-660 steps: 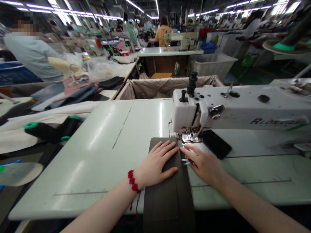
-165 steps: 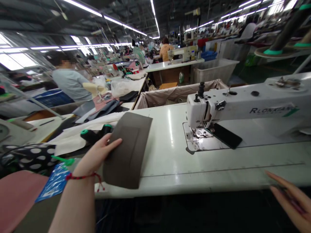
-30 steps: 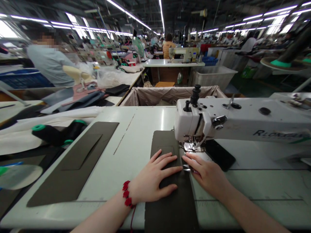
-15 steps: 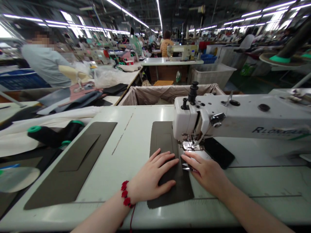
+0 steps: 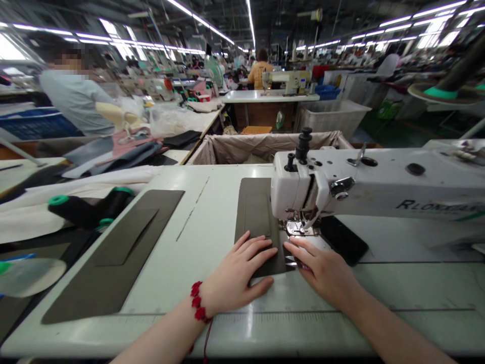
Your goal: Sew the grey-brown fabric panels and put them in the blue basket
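- On the counter (image 5: 212, 212), head view: a dark panel (image 5: 257, 217) lies flat, right edge at the machine's (image 5: 341, 187) foot (image 5: 299, 228)
- Left hand (image 5: 237, 275): grip spread open, palm pressing the panel's near end
- Right hand (image 5: 322, 268): flat by the foot, metal tips (image 5: 290, 260) beneath; its grip I cannot tell
- Panel looks thin, light, slippery; flat palms near the foot suit it

The white sewing machine head (image 5: 293, 194) is walling off the needle area. Its long white arm (image 5: 390, 189) is spanning the right side of the pale glossy counter (image 5: 212, 202), leaving only a low gap where a flat black slab (image 5: 343, 241) is lying. The left hand (image 5: 238, 275) and right hand (image 5: 322, 270) are filling the approach to the needle. A bare strip is running open between the dark olive fabric panel (image 5: 254, 212) under the machine and a second olive panel (image 5: 113, 258) at left, beyond which black green-capped thread cones (image 5: 81, 211) are crowding the edge.
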{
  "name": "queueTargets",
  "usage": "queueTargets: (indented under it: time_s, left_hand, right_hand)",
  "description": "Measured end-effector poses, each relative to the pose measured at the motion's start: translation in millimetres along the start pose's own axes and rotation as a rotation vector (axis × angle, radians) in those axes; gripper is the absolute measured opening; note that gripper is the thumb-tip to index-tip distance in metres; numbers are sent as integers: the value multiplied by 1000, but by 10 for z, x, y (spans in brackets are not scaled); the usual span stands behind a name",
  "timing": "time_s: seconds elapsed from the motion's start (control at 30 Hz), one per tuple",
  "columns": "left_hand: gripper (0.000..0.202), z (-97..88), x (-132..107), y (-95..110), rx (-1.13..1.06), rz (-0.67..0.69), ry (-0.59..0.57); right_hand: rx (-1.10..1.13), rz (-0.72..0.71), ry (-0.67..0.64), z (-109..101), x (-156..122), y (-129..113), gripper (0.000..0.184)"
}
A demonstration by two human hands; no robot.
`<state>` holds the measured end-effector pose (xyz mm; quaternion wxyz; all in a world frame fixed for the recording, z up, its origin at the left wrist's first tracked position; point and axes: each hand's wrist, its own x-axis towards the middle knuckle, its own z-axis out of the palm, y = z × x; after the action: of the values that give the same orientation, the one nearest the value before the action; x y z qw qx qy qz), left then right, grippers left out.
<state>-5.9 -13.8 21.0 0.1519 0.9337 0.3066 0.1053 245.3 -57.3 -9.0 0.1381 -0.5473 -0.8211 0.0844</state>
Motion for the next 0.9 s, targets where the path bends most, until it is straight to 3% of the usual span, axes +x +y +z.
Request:
queueTargets:
  time_s: [0.9]
  left_hand:
    - [59,122,79,-70,65,-107,17]
  right_hand:
    - [-7,0,-6,39,-5,38,54]
